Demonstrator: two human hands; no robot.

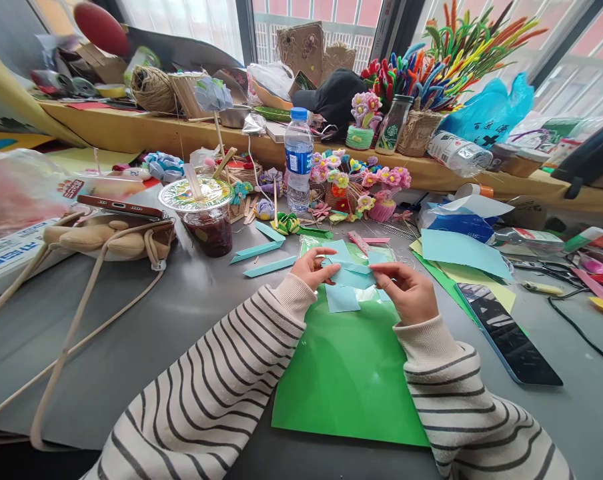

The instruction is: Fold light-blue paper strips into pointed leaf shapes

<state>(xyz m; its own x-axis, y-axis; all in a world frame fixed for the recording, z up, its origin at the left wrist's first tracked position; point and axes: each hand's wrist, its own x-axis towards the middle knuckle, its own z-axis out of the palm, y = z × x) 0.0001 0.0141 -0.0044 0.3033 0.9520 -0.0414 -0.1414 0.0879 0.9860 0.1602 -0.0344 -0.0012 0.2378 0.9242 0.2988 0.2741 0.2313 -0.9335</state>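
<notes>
On the grey table (191, 360), left to right. Far left: one beige bag (101, 243) with long straps, a brown-edged phone (119, 207) resting on top. Next, one lidded cup (209, 230) of dark drink. Left of centre: folded blue strips (270, 265), lying loose; beyond them, one water bottle (298, 163), upright, blue cap. Centre: one piece of blue paper (355, 267), folded, held above the far part of a green sheet (346, 380). Handling, as judged: very light, thin, somewhat stiff along the fold, easily creased or torn, unlikely to slip; best taken at its two ends, between thumb and finger. Left hand (312, 269): thumb and forefinger nearly closed, pinching the paper's left end; the lower fingers are partly hidden. Right hand (407, 290): thumb and forefinger drawn together on the right end, remaining fingers curled. Just nearer than the held piece: one blue square (342, 299), flat on the green sheet. Right: one larger blue sheet (464, 255) over green and yellow paper; nearer, one black phone (511, 337), screen up.
</notes>
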